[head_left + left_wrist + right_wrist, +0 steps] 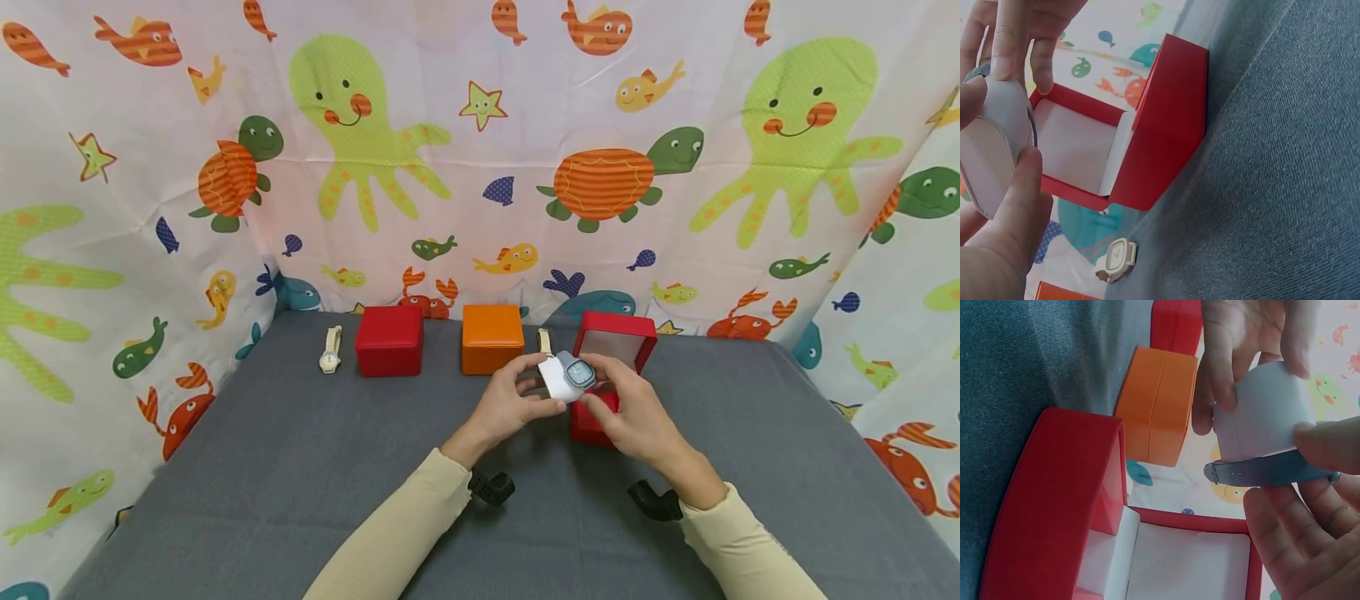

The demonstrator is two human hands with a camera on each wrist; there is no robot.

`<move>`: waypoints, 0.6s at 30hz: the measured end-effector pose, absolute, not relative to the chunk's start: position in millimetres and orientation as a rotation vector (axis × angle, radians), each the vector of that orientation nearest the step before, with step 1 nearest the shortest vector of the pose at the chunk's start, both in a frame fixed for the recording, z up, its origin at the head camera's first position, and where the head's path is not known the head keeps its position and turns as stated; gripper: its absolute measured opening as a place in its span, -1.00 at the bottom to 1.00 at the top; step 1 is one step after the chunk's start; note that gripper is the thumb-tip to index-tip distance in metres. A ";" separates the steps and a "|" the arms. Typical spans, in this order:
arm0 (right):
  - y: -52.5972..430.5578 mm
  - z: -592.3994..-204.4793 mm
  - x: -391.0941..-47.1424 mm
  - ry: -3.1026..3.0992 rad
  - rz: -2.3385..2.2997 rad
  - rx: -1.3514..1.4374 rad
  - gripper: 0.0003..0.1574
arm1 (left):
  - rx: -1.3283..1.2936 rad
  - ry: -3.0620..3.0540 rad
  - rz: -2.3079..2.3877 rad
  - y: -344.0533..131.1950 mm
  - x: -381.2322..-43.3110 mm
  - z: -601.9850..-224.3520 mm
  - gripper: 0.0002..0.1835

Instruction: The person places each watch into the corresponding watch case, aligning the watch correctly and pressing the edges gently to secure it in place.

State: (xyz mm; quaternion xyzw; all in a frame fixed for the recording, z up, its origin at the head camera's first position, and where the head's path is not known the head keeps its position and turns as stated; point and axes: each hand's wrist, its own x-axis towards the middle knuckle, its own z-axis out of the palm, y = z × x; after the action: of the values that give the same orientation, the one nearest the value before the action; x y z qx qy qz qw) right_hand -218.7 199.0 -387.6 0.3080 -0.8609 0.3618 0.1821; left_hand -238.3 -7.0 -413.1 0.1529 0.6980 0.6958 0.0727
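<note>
Facing a white cloth printed with sea animals (416, 75), which fills the upper frame, I work over a grey tabletop (247, 483) that spreads across the lower part. Right of centre stands my open red box (617, 322), lid raised; upper left of centre is a closed red box (389, 342), and between these two the slightly smaller orange box (492, 342), also closed. My left hand (507, 404) pinches one end of the white cushion between fingers and thumb, while my right hand (632, 412) grips the blue-grey watch at the other end. The white cushion (553, 380) is held right of centre, in front of the raised lid and clear of the box. The blue-grey watch (579, 373) sits against it; whether its strap goes fully round, I cannot tell. Smallest are two cream watches on the table, one (330, 350) left of the closed red box, the other (544, 341) just right of the orange one. By my judgement, this pairing is partly done: lid up, cushion out, watch at the cushion; left to do are settling the strap and returning both to the box, with the cream watches not yet put away.
</note>
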 end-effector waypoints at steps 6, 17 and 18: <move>197.4 -388.6 -218.6 -2.390 0.984 0.873 -0.22 | 0.444 2.116 2.100 -6.6 -238.1 -414.3 -0.21; 194.5 -390.7 -216.4 -2.353 0.876 0.822 -0.22 | 0.407 2.170 2.095 -4.4 -234.9 -413.0 -0.28; 194.1 -390.9 -216.1 -2.350 0.863 0.817 -0.23 | 0.407 2.172 2.096 -4.2 -234.5 -413.0 -0.29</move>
State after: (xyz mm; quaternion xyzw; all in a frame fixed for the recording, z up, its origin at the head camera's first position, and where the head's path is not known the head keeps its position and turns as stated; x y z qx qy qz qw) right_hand -216.1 194.1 -390.9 0.3005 -0.8636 0.3173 0.2514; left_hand -234.5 -4.2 -413.0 0.1335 0.7123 0.6873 0.0482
